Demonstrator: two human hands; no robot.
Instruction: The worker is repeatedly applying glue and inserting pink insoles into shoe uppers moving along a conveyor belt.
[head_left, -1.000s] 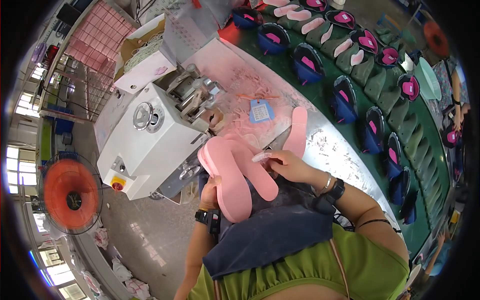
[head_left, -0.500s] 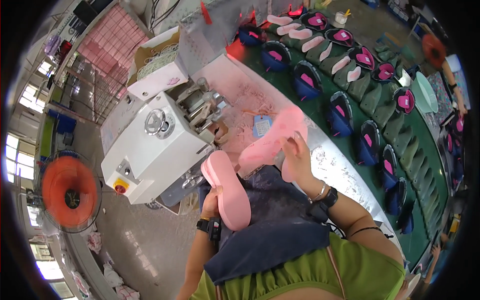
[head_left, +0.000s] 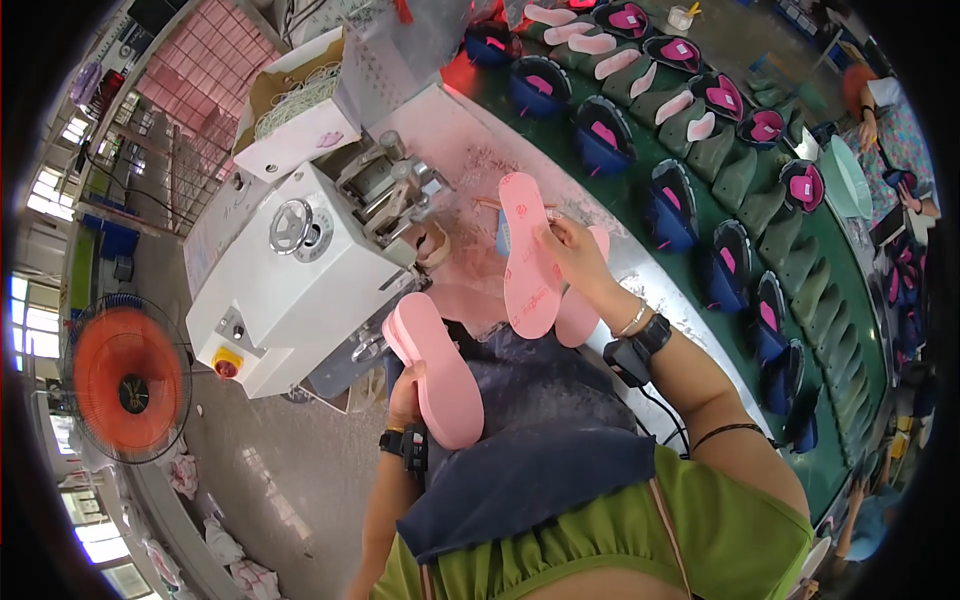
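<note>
In my left hand (head_left: 405, 396) is a stack of pink insoles (head_left: 440, 375), fingers closed around its left side, above my dark apron (head_left: 540, 400). My right hand (head_left: 580, 258) pinches one pink insole (head_left: 529, 265) at its right edge; small red markings show on its face. Beneath that wrist lie more pink insoles (head_left: 578, 318), partly covered by the hand and the held insole; how many I cannot tell. Left of the hands stands a white machine (head_left: 285, 270) with a handwheel and metal working parts. Pink scraps and dust cover the metal worktop (head_left: 455, 125) beside it.
An open box of cord (head_left: 300, 105) sits behind the machine. Along the right runs a green bench (head_left: 690, 290) bearing blue shoe uppers (head_left: 668, 210), green pieces and pink insoles. An orange fan (head_left: 130, 385) stands at left; other people work at far right.
My right hand has moved slightly left and turned its insole from a slant to nearly upright in view, bringing the marked face into sight. The left hand still holds its stack.
</note>
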